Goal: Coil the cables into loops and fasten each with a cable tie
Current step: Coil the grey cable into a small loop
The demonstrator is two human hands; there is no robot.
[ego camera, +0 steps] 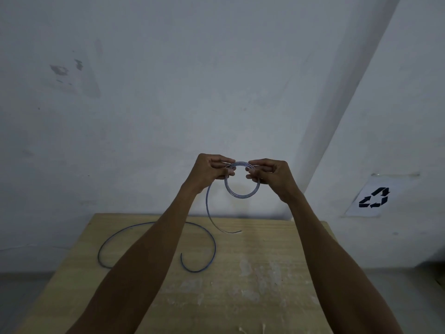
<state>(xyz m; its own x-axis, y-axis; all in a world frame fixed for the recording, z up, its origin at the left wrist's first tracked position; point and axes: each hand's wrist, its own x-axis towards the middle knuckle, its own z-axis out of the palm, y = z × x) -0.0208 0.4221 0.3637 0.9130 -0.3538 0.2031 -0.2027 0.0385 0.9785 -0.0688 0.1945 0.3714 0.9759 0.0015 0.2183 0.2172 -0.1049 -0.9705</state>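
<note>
Worn pale wooden tabletop (265, 273) nearest us, blotched white. Above its far edge we hold a clear-sheathed cable (242, 195) wound into a small round coil. Left hand (209, 168) pinches the upper left, right hand (272, 174) the upper right, fingers curled. Loose tail curves down to the far edge. Thin blue cable (214, 247) lies in an open spiral near the far left corner.
</note>
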